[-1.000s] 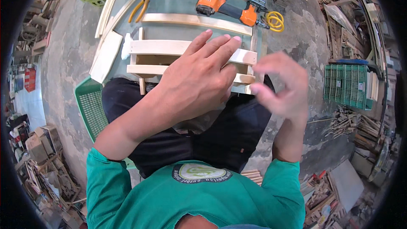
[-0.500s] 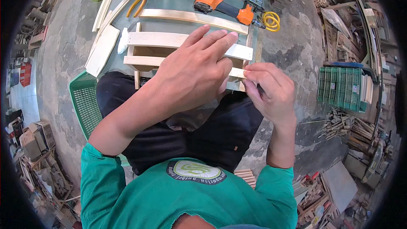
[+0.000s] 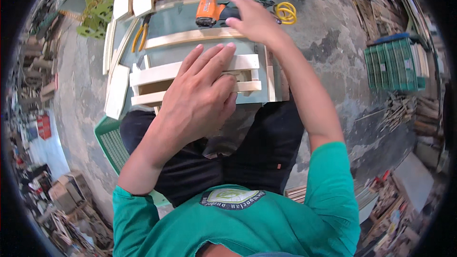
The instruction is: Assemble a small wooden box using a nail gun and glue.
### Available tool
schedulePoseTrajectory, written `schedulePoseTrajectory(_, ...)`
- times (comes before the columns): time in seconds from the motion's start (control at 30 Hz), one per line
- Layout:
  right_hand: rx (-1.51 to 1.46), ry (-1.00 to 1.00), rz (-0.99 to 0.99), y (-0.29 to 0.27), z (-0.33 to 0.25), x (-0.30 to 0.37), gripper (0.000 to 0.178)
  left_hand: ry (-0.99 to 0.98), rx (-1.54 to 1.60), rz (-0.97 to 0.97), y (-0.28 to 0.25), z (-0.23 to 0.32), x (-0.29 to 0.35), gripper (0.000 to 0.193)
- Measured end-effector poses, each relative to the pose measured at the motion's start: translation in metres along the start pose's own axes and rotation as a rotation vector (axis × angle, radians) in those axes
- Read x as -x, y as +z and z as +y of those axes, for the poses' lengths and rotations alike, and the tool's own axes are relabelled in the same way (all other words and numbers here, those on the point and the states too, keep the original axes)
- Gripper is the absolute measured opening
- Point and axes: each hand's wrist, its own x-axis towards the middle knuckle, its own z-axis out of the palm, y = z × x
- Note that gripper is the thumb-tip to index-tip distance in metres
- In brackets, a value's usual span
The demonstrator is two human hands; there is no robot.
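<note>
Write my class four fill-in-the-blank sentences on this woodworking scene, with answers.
1. The left hand lies across a slatted frame made of ____.
2. The right hand is at a nail gun whose head is coloured ____.
3. The coiled hose is ____.
4. The shirt is mostly ____.

Missing words: wood; orange; yellow; green.

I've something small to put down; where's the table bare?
Between the pliers and the orange nail gun. Also a narrow band between the long wooden strip and slatted frame, partly under the left hand. Crowded: far edge with wood pieces, left side with boards.
</note>
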Motion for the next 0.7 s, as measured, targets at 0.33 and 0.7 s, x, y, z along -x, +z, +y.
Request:
schedulePoseTrajectory(0.33, 0.297, 0.02, -0.534, 0.022, 0.009, -0.049, 0.074, -0.011, -0.038, -0.019, 0.0, 0.004, -0.001, 0.016)
schedulePoseTrajectory(0.7, -0.133, 0.211, -0.222, -0.151, -0.036, 0.018, 0.062, 0.01, -0.021, 0.049, 0.004, -0.002, 0.004, 0.013)
